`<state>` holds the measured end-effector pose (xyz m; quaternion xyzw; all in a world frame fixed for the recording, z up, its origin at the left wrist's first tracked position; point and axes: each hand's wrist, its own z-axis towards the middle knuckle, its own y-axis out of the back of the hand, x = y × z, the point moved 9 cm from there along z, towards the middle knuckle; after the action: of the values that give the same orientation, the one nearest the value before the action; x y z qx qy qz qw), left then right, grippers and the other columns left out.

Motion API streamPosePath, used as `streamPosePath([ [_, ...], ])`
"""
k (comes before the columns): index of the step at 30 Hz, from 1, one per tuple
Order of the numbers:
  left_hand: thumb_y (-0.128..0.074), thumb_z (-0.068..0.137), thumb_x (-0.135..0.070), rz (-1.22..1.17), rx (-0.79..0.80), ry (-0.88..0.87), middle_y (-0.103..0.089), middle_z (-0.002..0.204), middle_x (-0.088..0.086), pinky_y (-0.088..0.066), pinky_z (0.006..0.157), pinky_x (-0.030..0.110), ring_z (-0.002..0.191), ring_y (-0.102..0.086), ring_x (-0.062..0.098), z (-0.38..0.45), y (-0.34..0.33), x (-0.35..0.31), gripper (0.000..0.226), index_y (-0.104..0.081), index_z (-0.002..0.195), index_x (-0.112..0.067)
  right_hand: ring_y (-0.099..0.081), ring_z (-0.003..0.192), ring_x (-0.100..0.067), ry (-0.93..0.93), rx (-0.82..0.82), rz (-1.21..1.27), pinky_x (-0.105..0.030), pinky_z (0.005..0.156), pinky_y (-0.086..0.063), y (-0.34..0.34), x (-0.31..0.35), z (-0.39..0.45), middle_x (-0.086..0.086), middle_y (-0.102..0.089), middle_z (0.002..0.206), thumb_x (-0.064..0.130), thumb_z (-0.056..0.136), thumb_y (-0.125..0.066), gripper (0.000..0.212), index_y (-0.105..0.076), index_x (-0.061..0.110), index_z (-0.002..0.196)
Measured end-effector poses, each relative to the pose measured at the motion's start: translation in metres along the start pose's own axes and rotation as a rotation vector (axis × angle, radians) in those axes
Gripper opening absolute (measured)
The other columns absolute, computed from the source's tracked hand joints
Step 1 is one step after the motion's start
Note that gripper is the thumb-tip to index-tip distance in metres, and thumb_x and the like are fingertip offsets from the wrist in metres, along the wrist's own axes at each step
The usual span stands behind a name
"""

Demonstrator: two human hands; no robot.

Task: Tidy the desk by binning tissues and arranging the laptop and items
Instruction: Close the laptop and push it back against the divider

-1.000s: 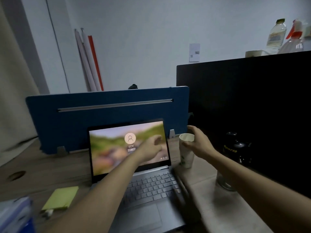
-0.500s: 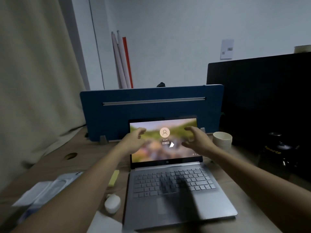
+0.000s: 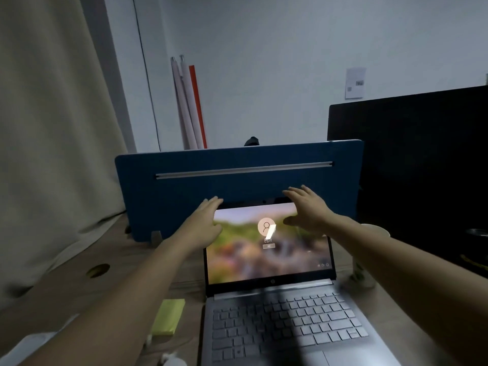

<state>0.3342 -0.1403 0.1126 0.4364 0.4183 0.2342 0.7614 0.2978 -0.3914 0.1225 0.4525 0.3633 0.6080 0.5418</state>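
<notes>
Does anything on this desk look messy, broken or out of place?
Nothing looks spilled or broken. The laptop stands open and lit, both hands at its lid's top edge. A yellow notepad lies beside it, slightly askew.

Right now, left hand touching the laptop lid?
Touching. In the head view the left hand lies over the top left corner of the laptop lid, fingers reaching its upper edge.
</notes>
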Motion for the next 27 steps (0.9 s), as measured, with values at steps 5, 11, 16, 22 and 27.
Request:
streamPosePath([
  [5, -0.049, 0.093, -0.020, 0.084, 0.008, 0.025, -0.019, 0.163, 0.000, -0.021, 0.119, 0.045, 0.150, -0.012, 0.016, 0.019, -0.007, 0.001, 0.066, -0.023, 0.154, -0.021, -0.031, 0.143, -0.023, 0.000, -0.052, -0.047, -0.058, 0.118, -0.010, -0.012, -0.006, 0.010, 0.000, -0.038, 0.154, 0.047, 0.082, -0.070, 0.080, -0.032, 0.027, 0.149],
  [11, -0.052, 0.091, -0.023, 0.072, -0.010, 0.038, -0.024, 0.161, -0.001, -0.025, 0.118, 0.038, 0.147, -0.022, 0.017, 0.017, -0.006, 0.001, 0.067, -0.027, 0.153, -0.023, -0.040, 0.138, -0.020, 0.039, -0.129, -0.103, -0.060, 0.116, -0.004, -0.007, -0.005, 0.005, 0.005, -0.043, 0.150, 0.052, 0.079, -0.070, 0.078, -0.035, 0.031, 0.146],
  [16, -0.052, 0.089, -0.025, 0.101, -0.021, 0.044, -0.030, 0.158, -0.005, -0.034, 0.111, 0.038, 0.140, -0.033, 0.020, 0.004, 0.008, -0.013, 0.064, -0.032, 0.151, -0.025, -0.040, 0.138, -0.021, 0.039, -0.124, -0.094, -0.061, 0.116, -0.010, 0.005, -0.001, -0.010, 0.006, -0.042, 0.150, 0.049, 0.079, -0.070, 0.076, -0.035, 0.033, 0.146],
  [22, -0.053, 0.089, -0.025, 0.191, -0.004, 0.032, -0.040, 0.151, -0.001, -0.039, 0.105, 0.036, 0.134, -0.042, 0.021, -0.019, 0.027, -0.036, 0.060, -0.038, 0.147, -0.024, -0.042, 0.136, -0.024, 0.027, -0.108, -0.111, -0.060, 0.116, -0.010, 0.026, 0.004, -0.033, 0.005, -0.043, 0.149, 0.047, 0.080, -0.070, 0.074, -0.035, 0.036, 0.145],
  [27, -0.053, 0.089, -0.026, 0.224, -0.029, 0.022, -0.044, 0.147, -0.001, -0.040, 0.102, 0.035, 0.128, -0.046, 0.022, -0.044, 0.035, -0.053, 0.057, -0.040, 0.144, -0.024, -0.046, 0.133, -0.026, 0.049, -0.123, -0.130, -0.058, 0.117, -0.010, 0.041, 0.009, -0.060, 0.004, -0.045, 0.147, 0.046, 0.080, -0.070, 0.073, -0.036, 0.036, 0.144],
])
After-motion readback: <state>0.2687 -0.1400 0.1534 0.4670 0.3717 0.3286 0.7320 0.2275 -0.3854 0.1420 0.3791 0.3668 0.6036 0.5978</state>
